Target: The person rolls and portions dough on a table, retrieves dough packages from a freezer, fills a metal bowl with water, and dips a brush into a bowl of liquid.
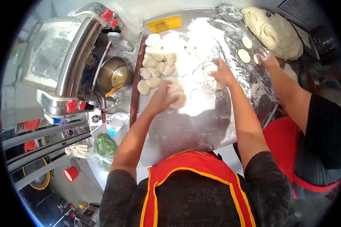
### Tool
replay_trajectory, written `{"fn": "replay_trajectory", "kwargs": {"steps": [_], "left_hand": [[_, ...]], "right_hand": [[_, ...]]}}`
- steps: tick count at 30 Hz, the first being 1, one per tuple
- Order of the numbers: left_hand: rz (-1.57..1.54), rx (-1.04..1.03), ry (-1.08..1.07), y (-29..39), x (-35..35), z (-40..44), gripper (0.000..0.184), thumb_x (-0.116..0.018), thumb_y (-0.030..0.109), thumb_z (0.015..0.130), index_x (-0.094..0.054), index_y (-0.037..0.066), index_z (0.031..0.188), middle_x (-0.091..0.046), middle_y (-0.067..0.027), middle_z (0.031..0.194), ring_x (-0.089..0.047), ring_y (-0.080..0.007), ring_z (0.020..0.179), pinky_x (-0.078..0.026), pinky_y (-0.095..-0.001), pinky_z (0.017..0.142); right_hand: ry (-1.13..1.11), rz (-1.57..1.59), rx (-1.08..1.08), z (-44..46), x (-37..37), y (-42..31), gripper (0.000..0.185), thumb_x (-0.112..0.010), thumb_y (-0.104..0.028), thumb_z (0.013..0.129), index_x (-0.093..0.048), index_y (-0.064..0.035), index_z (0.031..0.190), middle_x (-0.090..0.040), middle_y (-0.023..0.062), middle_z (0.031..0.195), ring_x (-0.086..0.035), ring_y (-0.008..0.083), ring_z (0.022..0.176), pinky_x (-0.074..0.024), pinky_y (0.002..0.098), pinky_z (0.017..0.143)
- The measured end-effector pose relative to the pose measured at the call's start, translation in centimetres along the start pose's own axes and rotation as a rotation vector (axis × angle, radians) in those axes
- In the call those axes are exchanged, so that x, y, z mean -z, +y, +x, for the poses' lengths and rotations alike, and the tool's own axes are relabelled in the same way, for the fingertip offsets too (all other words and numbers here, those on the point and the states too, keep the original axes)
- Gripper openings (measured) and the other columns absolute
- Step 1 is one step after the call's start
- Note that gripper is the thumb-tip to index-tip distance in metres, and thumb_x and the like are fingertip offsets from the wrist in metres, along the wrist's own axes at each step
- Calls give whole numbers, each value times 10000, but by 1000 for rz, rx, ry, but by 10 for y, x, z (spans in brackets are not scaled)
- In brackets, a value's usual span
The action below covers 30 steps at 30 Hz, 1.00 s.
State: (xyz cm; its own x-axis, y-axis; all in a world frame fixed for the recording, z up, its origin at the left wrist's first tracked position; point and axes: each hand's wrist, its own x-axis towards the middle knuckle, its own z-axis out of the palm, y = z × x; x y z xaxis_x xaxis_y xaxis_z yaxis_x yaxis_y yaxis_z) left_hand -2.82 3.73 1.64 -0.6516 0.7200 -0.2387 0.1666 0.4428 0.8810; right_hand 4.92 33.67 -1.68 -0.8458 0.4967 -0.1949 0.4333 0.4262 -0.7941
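L hand (163, 99) is on a flattened dough pc (179, 99), fingers part-spread along its L edge; glare hides the tips, can't tell if it's gripped. R hand (224, 75) has fingers bent onto the dough rounds (209, 69), thumb apart; can't tell how firm. Flat pc is just R of L hand, so L is nearer; its long axis runs approx away from the body. Rounds lie btwn the hands, farther out than the flat pc, right by R fingers.

Beyond L hand: pile of dough lumps (150, 60), then dark red bar (134, 89) along the steel table (178, 134), then steel pot (105, 72) & roller machine w/ red knobs (64, 56). Far side: yellow flat piece (164, 24), loose flour (206, 28). Off R: co-worker's hand (268, 59) nr a few rounds, big dough mass (272, 36) just behind.
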Motion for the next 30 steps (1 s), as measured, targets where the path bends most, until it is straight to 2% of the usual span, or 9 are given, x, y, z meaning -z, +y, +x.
{"fn": "replay_trajectory", "kwargs": {"steps": [4, 8, 9, 15, 20, 21, 22, 27, 30], "left_hand": [[134, 44, 78, -26, -14, 45, 728, -731, 317, 658, -406, -9, 1222, -551, -232, 1032, -536, -350, 995, -421, -383, 858], [658, -16, 176, -28, -27, 43, 675, -751, 318, 635, -448, -9, 1143, -533, -229, 981, -508, -352, 946, -399, -395, 878], [593, -41, 180, -26, -29, 39, 645, -750, 306, 641, -453, -1, 1124, -534, -219, 975, -511, -352, 928, -405, -385, 864], [274, -2, 63, 18, -19, 18, 486, -735, 217, 669, -438, 19, 1000, -549, -190, 947, -534, -340, 886, -439, -381, 792], [-241, -1, -91, 31, -21, 46, 667, -731, 228, 694, -388, -45, 1197, -569, -175, 982, -583, -300, 877, -454, -361, 787], [-377, 127, -207, 23, -25, 62, 867, -766, 290, 661, -300, -72, 1296, -520, -191, 1083, -545, -300, 986, -438, -354, 843], [-215, 138, -155, 8, -33, 73, 900, -778, 308, 640, -299, -78, 1296, -486, -202, 1124, -520, -312, 1022, -432, -358, 857], [328, 20, 3, -4, -58, 87, 885, -826, 355, 523, -419, -52, 1195, -344, -241, 1258, -433, -386, 1092, -385, -363, 931], [328, -225, 109, -13, -69, 69, 697, -798, 280, 564, -456, -13, 1096, -437, -221, 1120, -472, -373, 977, -387, -363, 899]], "right_hand": [[-318, -1, -225, 28, 9, 4, 787, -774, -163, 622, -380, 67, 1263, -477, 189, 1234, -507, 262, 1076, -401, 335, 922], [43, -425, 249, -10, -1, -8, 566, -756, -132, 602, -464, -8, 1071, -525, 182, 1045, -533, 308, 930, -441, 391, 809], [9, -294, 270, -22, -3, -11, 451, -733, -89, 616, -439, -32, 953, -497, 174, 1013, -518, 308, 897, -438, 378, 748], [21, 532, -88, -77, 12, 1, 668, -731, -64, 644, -383, -16, 1212, -455, 143, 1201, -444, 249, 1119, -395, 330, 913], [-91, 318, -261, -63, 17, 46, 928, -775, -143, 603, -252, 54, 1344, -344, 234, 1321, -431, 306, 1166, -393, 349, 946], [-143, 349, -318, -62, 20, 33, 944, -785, -157, 589, -255, 56, 1341, -339, 242, 1320, -416, 305, 1179, -385, 350, 953], [-193, 380, -376, -62, 21, 25, 961, -794, -170, 574, -259, 58, 1338, -334, 250, 1319, -402, 305, 1192, -378, 352, 960], [53, -290, 8, -81, 4, 12, 721, -791, -141, 560, -385, 18, 1134, -390, 244, 1220, -431, 276, 1135, -436, 347, 887], [85, 70, 188, -101, -23, 14, 690, -740, -23, 605, -336, 15, 1162, -383, 240, 1221, -455, 259, 1101, -448, 339, 850]]}}
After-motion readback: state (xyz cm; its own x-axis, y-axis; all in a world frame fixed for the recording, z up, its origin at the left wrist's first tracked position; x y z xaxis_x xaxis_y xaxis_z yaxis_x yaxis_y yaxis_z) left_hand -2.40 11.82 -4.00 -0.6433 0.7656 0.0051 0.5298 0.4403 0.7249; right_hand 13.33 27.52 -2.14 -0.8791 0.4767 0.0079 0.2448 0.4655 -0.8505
